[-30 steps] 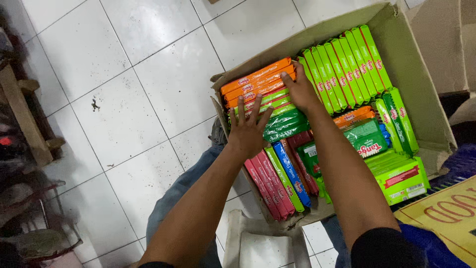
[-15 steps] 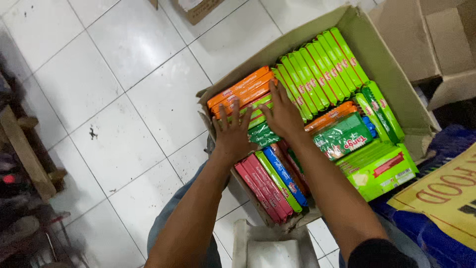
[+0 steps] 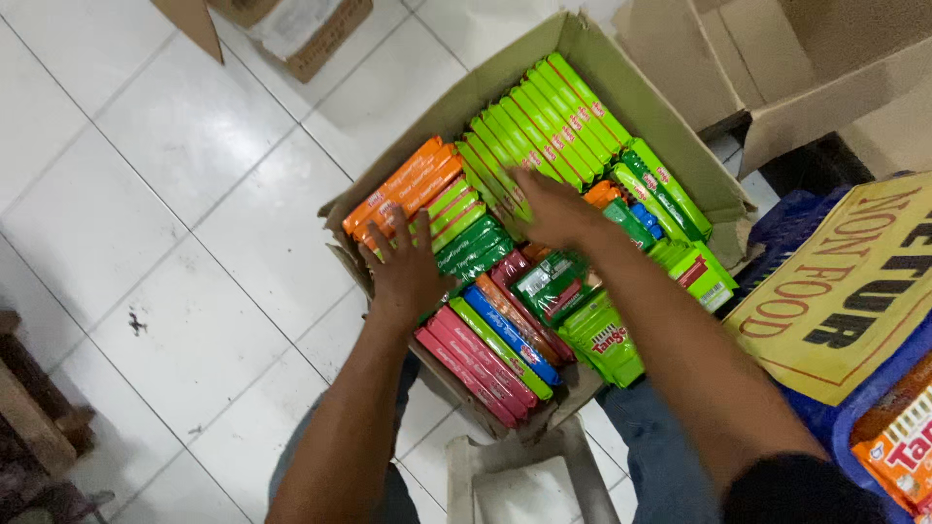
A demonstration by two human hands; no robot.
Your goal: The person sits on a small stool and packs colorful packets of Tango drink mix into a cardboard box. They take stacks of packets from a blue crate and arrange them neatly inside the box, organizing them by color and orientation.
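Resting flat, fingers spread, left hand [image 3: 408, 267] lies on orange packs [image 3: 400, 184] and dark green packs [image 3: 471, 254] in cardboard box [image 3: 621, 73]. Right hand [image 3: 550, 209], open, presses bright green packs [image 3: 544, 121]. Pink packs [image 3: 466, 364] line the near edge; yellow sign [image 3: 835, 291] lies beside the box.

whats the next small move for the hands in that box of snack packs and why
Probably press the left hand down to level the orange packs: its fingers are spread flat on them by the wall of the cardboard box, while the right hand rests on the light green packs, steadying that row.
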